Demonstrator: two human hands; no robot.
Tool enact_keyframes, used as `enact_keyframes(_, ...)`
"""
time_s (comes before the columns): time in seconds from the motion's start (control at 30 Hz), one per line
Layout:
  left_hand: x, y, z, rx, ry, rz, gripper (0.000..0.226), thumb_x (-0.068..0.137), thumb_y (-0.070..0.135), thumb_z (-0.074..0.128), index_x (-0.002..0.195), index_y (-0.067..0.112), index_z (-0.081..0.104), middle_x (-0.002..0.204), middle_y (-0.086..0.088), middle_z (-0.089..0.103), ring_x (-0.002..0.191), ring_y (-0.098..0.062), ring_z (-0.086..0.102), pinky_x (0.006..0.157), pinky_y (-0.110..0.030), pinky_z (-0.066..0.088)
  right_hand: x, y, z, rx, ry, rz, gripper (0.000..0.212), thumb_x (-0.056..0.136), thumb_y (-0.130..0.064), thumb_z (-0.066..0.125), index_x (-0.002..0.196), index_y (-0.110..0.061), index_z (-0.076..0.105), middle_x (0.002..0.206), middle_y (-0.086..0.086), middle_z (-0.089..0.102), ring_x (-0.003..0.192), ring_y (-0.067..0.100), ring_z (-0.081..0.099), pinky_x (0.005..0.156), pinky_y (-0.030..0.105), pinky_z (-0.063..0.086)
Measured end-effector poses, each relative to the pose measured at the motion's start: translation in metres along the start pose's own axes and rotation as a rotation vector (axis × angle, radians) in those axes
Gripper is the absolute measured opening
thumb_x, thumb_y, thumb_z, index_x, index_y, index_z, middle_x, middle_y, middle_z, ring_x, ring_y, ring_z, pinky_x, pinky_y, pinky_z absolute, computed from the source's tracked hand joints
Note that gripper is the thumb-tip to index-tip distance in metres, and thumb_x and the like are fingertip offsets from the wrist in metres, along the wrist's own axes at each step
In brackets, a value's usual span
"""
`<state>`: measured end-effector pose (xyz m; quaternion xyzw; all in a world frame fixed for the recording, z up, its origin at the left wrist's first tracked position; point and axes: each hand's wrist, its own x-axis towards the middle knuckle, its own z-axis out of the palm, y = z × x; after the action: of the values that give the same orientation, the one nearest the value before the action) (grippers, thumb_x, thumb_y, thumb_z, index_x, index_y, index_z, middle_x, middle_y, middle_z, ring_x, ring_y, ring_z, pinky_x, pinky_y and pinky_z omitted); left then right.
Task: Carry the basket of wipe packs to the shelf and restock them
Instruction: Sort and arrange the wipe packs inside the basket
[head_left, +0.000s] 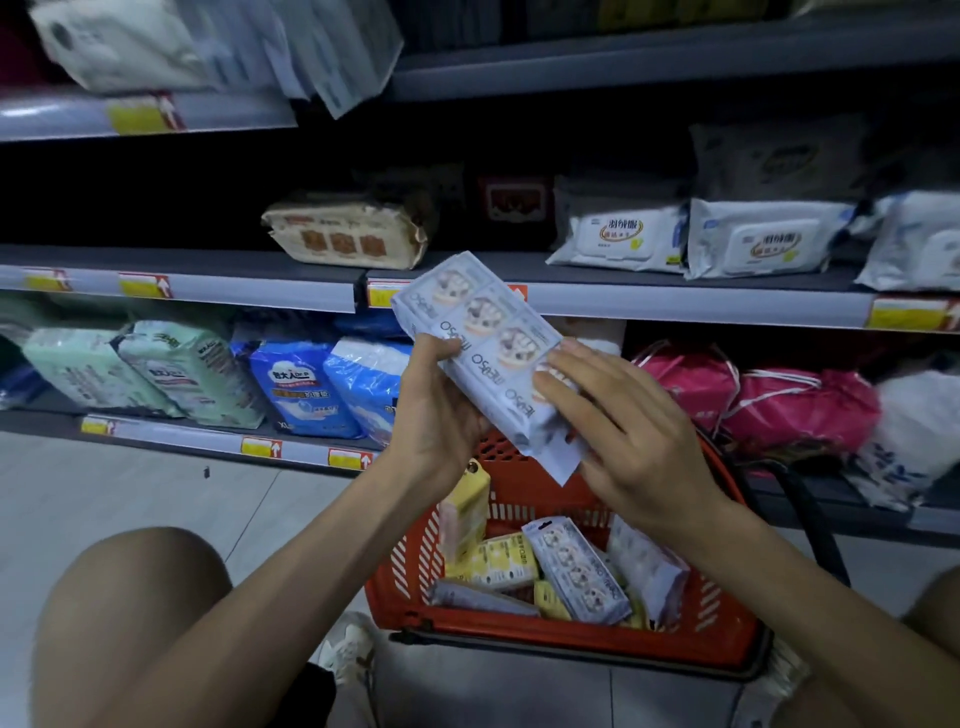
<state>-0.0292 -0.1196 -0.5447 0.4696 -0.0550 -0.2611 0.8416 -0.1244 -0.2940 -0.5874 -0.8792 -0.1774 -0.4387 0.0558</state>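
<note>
The wipe pack (483, 332) is a long, flat brick in glossy pale-lavender film, printed with a row of round pictures. It is held tilted in the air just above the basket (571, 642) and in front of the middle shelf (675, 304). The left hand (436, 410) grips its left edge, thumb on the printed face and fingers curled beneath. The right hand (634, 431) lies on the lower end with its fingers nearly straight across the film; its thumb is hidden.

The basket is red slotted plastic with a black handle (810, 519). It stands on the floor (130, 483) and holds more lavender packs (582, 571) and yellow packs (467, 514), some standing and some lying.

The shelves are grey metal with yellow-and-red price tags (145, 286) along their front edges. On the middle shelf lie white soft packs (758, 244) with flip lids and a tan wrapped pack (353, 234). On the one below are green packs (192, 369), blue packs (306, 389) and pink bags (795, 405) with white cords. The floor is pale smooth tile.

A bare knee (140, 597) and a light shoe (348, 644) show below. The top shelf's goods are blurred, and the shelf backs are too dark to read.
</note>
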Motion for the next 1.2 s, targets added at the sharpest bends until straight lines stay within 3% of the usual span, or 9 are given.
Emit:
enact_keyframes(0.17,0.002,0.014,0.008,0.085,0.062,0.092,0.073,0.082,0.038,0.055,0.148,0.006,0.051,0.14,-0.018,0.066,0.125,-0.037,0.066,0.099,-0.052,0.055,0.015,0.012,-0.008,-0.038,-0.024,-0.065,0.045,0.091,0.008,0.061,0.137,0.004,0.061,0.144,0.025,0.056,0.139,0.038,0.051,0.106,0.055,0.047)
enact_keyframes(0.37,0.0,0.039,0.017,0.271,-0.024,0.201,0.036,0.092,0.038,0.053,0.12,0.019,0.065,0.112,-0.004,0.079,0.104,-0.024,0.075,0.096,-0.047,0.059,0.044,0.008,-0.027,-0.092,0.066,-0.083,0.041,0.092,0.011,0.055,0.13,0.003,0.067,0.135,0.023,0.064,0.13,0.038,0.06,0.103,0.048,0.049)
enact_keyframes(0.53,-0.013,0.069,0.035,0.401,-0.04,0.334,0.05,0.09,0.046,0.061,0.129,0.015,0.065,0.122,-0.014,0.075,0.11,-0.033,0.074,0.097,-0.058,0.058,0.076,0.003,-0.037,-0.11,0.014,0.019,0.083,0.069,0.016,0.072,0.146,-0.009,0.056,0.139,0.016,0.059,0.124,0.033,0.059,0.093,0.038,0.049)
enact_keyframes(0.6,-0.016,0.083,0.041,0.447,-0.054,0.374,0.042,0.095,0.045,0.061,0.128,0.019,0.067,0.119,-0.006,0.078,0.108,-0.026,0.075,0.09,-0.049,0.058,0.087,-0.001,-0.038,-0.078,-0.032,0.062,0.094,0.07,0.007,0.081,0.154,-0.019,0.047,0.152,0.011,0.05,0.124,0.03,0.058,0.086,0.036,0.051)
enact_keyframes(0.77,-0.025,0.12,0.05,0.533,-0.135,0.431,0.033,0.097,0.052,0.053,0.114,0.029,0.07,0.104,0.006,0.081,0.097,-0.013,0.078,0.077,-0.028,0.061,0.114,-0.008,-0.036,0.216,-0.019,0.209,0.101,0.081,-0.005,0.081,0.159,-0.041,0.03,0.166,-0.011,0.03,0.133,0.019,0.057,0.081,0.045,0.061)
enact_keyframes(0.87,-0.025,0.139,0.048,0.585,-0.166,0.475,0.037,0.101,0.055,0.044,0.114,0.032,0.07,0.109,0.006,0.08,0.1,-0.011,0.076,0.08,-0.032,0.058,0.134,-0.018,-0.038,0.432,0.095,0.259,0.083,0.086,-0.019,0.078,0.158,-0.032,0.038,0.159,-0.01,0.044,0.141,0.006,0.048,0.101,0.041,0.054)
enact_keyframes(0.97,-0.018,0.15,0.038,0.664,-0.206,0.517,0.044,0.1,0.048,0.04,0.128,0.03,0.069,0.121,0.004,0.076,0.109,-0.01,0.071,0.083,-0.028,0.056,0.152,-0.027,-0.04,0.598,0.142,0.386,0.082,0.087,-0.016,0.082,0.157,-0.028,0.041,0.149,-0.016,0.055,0.134,0.0,0.054,0.105,0.029,0.051)
enact_keyframes(1.1,-0.008,0.161,0.025,0.773,-0.309,0.523,0.074,0.082,0.028,0.059,0.155,0.029,0.048,0.135,-0.003,0.071,0.123,-0.027,0.067,0.098,-0.042,0.059,0.179,-0.032,-0.04,0.904,0.162,0.547,0.081,0.085,-0.014,0.084,0.155,-0.027,0.045,0.139,-0.018,0.064,0.125,0.0,0.061,0.101,0.026,0.054)
enact_keyframes(1.2,0.004,0.17,0.021,0.887,-0.304,0.575,0.08,0.083,0.012,0.071,0.157,0.027,0.044,0.136,-0.003,0.069,0.12,-0.026,0.069,0.103,-0.05,0.056,0.2,-0.026,-0.035,0.933,0.159,0.567,0.076,0.085,-0.002,0.081,0.152,-0.022,0.05,0.128,-0.011,0.071,0.115,0.003,0.069,0.097,0.03,0.058)
